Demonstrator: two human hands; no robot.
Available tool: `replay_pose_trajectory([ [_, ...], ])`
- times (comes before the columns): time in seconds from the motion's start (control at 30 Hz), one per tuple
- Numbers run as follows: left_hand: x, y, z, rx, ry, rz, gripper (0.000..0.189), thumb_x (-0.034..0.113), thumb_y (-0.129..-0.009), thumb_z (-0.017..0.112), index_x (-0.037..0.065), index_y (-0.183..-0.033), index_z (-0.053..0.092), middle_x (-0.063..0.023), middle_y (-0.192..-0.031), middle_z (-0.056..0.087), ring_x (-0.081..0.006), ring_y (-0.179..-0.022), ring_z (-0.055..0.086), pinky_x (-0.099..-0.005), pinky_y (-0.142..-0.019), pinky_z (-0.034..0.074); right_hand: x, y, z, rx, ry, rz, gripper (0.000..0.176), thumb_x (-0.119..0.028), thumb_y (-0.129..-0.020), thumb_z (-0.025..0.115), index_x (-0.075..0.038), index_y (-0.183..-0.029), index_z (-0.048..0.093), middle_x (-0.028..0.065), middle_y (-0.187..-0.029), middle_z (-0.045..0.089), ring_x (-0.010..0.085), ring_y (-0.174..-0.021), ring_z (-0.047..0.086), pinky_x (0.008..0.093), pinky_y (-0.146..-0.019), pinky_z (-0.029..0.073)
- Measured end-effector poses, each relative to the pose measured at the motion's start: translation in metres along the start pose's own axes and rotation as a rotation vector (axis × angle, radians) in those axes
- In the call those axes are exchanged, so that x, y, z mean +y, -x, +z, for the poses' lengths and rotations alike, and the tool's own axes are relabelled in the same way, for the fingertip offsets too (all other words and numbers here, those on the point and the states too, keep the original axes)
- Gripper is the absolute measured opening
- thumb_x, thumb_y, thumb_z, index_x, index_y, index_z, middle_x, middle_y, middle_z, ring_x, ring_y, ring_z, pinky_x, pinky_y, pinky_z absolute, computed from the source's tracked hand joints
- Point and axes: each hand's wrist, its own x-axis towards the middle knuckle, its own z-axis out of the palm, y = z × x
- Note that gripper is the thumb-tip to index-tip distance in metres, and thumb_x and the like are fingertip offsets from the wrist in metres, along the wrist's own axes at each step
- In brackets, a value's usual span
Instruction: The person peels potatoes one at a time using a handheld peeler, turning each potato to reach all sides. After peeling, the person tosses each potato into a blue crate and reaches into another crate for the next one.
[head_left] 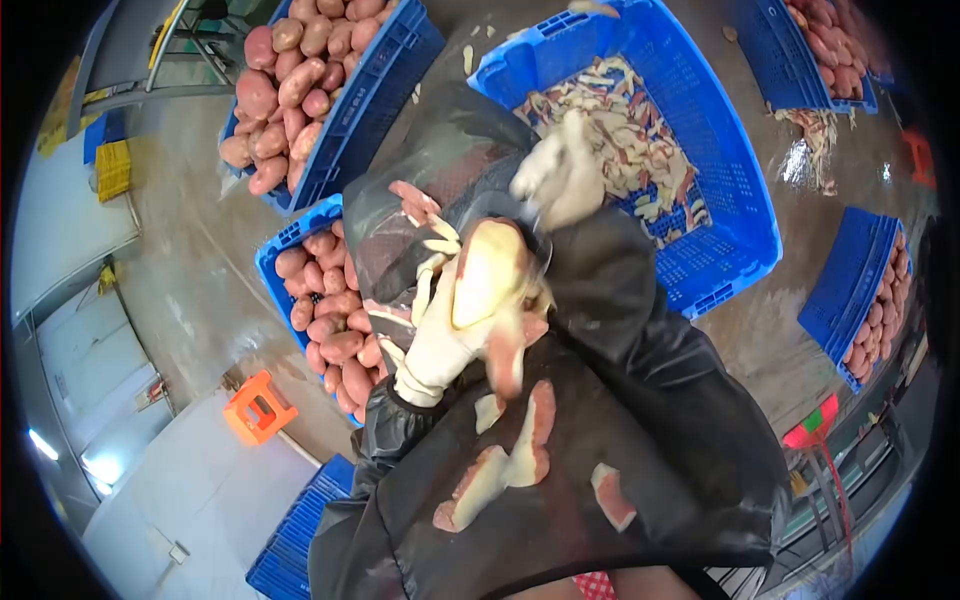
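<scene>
My left hand (440, 345), in a pale glove, is closed round a potato (488, 275) held over my lap. Most of its upper face shows bare yellow flesh, with red skin along the edges. My right hand (565, 180), also gloved and smeared by motion, is curled just beyond the potato. A blurred greyish shape sits between that hand and the potato; I cannot make out what it is. Strips of peel (532, 432) lie on my black apron (600, 400), and more cling around my left fingers. One blurred strip hangs below the potato.
Ahead, a blue crate (725, 160) holds many peelings (640, 130). Blue crates of red-skinned potatoes (290, 90) stand at the upper left, and another (335, 320) is by my left arm. More crates (850, 290) stand at right. An orange stool (259, 407) is at left.
</scene>
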Motion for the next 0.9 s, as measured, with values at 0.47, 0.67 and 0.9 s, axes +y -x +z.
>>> replay_pose_trajectory([
  [0.47, 0.047, -0.029, 0.005, 0.188, 0.250, 0.097, 0.100, 0.022, -0.055, 0.083, 0.006, -0.138, 0.030, -0.0166, -0.120, 0.050, -0.0287, -0.104, 0.051, -0.0377, -0.092, 0.039, -0.013, -0.036, -0.037, -0.240, -0.210, -0.090, 0.045, -0.048, -0.093, 0.040, -0.016, -0.062, 0.042, 0.0034, -0.054, 0.046, 0.0189, -0.048, 0.048, 0.0356, -0.050, 0.043],
  [0.67, 0.043, -0.026, 0.003, 0.185, 0.067, 0.175, 0.098, 0.023, -0.054, 0.083, 0.004, -0.136, 0.033, -0.0171, -0.112, 0.053, -0.0326, -0.101, 0.050, -0.0393, -0.091, 0.039, -0.009, -0.055, -0.045, 0.163, -0.353, -0.013, 0.045, -0.045, -0.092, 0.045, -0.011, -0.062, 0.046, 0.0046, -0.050, 0.046, 0.0180, -0.044, 0.047, 0.0331, -0.046, 0.041],
  [0.9, 0.023, -0.019, 0.019, 0.399, 0.035, 0.206, 0.089, 0.011, -0.062, 0.076, 0.001, -0.136, 0.029, -0.0176, -0.125, 0.042, -0.0312, -0.115, 0.045, -0.0382, -0.099, 0.036, -0.029, -0.052, -0.023, 0.397, -0.211, -0.048, 0.037, -0.038, -0.094, 0.044, -0.015, -0.065, 0.043, -0.0012, -0.051, 0.038, 0.0148, -0.048, 0.042, 0.0330, -0.050, 0.040],
])
